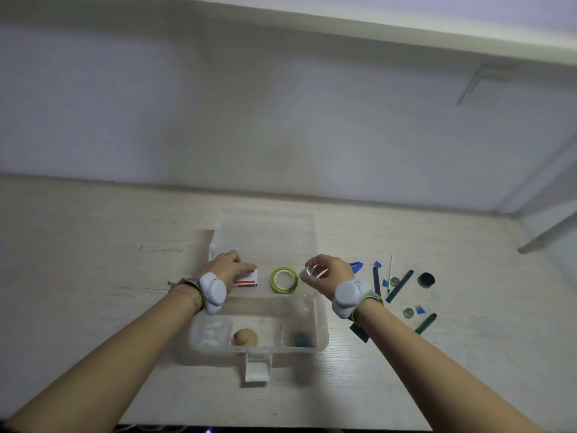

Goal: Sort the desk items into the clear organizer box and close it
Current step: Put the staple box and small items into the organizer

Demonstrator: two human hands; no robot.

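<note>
The clear organizer box (321, 326) stands open in front of me, its lid (265, 232) laid back flat on the desk. My left hand (228, 267) rests on a small red-and-white box (248, 280) at the box's far edge. My right hand (327, 271) pinches a small clear round container (307, 273) just right of a green tape roll (283, 280). In the near compartments lie a tan rounded object (246, 336), some clear pieces (214, 334) and a blue item (303, 339).
Right of the box lie loose items: dark green pens (399, 285) (425, 323), a blue clip (356, 265), small blue bits (420, 309), round clear pieces (407, 313) and a dark round cap (426, 280). The box latch (257, 368) hangs at the front. The wall is close behind.
</note>
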